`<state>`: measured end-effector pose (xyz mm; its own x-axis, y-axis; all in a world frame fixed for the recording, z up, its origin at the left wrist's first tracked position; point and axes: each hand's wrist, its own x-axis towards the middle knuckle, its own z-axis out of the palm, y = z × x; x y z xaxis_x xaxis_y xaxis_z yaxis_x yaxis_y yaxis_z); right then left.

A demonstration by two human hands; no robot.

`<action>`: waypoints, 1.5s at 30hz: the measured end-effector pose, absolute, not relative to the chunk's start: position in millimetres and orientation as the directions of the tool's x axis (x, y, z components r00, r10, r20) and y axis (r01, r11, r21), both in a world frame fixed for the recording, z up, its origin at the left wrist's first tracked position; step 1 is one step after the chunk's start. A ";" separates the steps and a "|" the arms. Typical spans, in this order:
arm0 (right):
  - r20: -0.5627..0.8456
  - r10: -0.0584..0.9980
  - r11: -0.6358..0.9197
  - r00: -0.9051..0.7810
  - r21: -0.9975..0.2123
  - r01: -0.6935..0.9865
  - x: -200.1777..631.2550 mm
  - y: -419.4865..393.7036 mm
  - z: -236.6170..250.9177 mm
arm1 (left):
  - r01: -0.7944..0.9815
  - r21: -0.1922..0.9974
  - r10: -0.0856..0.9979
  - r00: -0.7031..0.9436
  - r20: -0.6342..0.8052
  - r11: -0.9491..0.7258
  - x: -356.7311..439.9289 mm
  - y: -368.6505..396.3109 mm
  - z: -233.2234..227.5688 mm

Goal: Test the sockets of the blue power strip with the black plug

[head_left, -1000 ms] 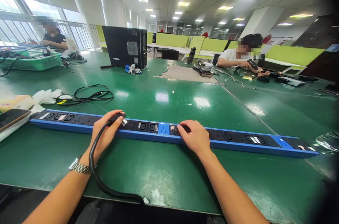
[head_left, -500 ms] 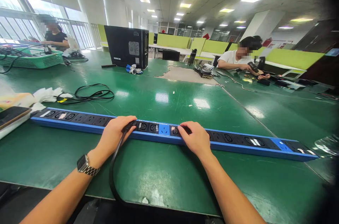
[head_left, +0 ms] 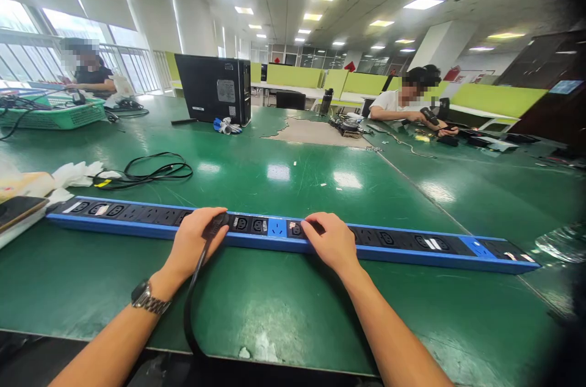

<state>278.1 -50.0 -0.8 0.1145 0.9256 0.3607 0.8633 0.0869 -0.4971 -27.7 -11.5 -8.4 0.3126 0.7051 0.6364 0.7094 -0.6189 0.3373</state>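
A long blue power strip point(head_left: 277, 243) with rows of black sockets and a few blue ones lies across the green table. My left hand point(head_left: 196, 240) is closed around a black plug point(head_left: 216, 226) at the strip's face, left of centre; whether its pins sit in a socket is hidden. From the plug a thick black cord point(head_left: 188, 307) hangs down past the table's near edge. My right hand point(head_left: 333, 242) grips the strip just right of the middle blue socket, thumb on the near side and fingers over the far side.
A coiled black cable point(head_left: 153, 168) lies beyond the strip. Farther back stand a black computer tower point(head_left: 213, 88), gloves point(head_left: 227, 126) and a green basket point(head_left: 68, 115) of cables. A phone point(head_left: 21, 213) is at left. Two people sit at the table's far sides, one handling a dark device point(head_left: 433, 117).
The view has shifted slightly, so the strip and both hands appear a little lower and to the left. Both hands keep their hold on the plug and strip.
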 end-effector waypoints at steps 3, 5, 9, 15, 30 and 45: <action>0.355 0.926 0.072 0.129 -0.500 0.863 277.5 -49.5 -0.3 | 0.684 0.438 0.736 0.218 0.641 -0.583 -26.2 -14.8 -1.8; 0.350 0.927 0.062 0.132 -0.494 0.867 277.2 -48.9 -0.1 | 0.675 0.490 0.745 0.135 0.653 -0.551 -18.0 -18.4 2.7; 0.361 0.924 0.069 0.126 -0.480 0.874 277.3 -48.1 -1.1 | 0.622 0.435 0.708 0.290 0.645 -0.651 21.6 -22.2 7.7; 0.365 0.923 0.074 0.118 -0.471 0.879 277.1 -49.3 -0.6 | 0.663 0.456 0.792 0.382 0.476 -0.593 76.4 -13.9 13.1; 0.553 0.832 0.331 -0.049 -0.422 0.844 267.0 -54.5 -5.0 | 0.580 0.335 0.660 0.547 0.516 -0.742 74.0 -10.2 -2.0; 0.670 0.738 0.407 -0.085 -0.340 0.848 222.6 -44.2 -10.1 | 0.771 0.166 0.779 0.561 0.280 -0.615 65.0 -10.8 2.6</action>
<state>222.6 -44.2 -10.1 -0.0848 0.7376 0.6699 0.8479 0.4065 -0.3403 65.0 -10.8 2.6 0.5610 0.7792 0.2796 0.7710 -0.6148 0.1663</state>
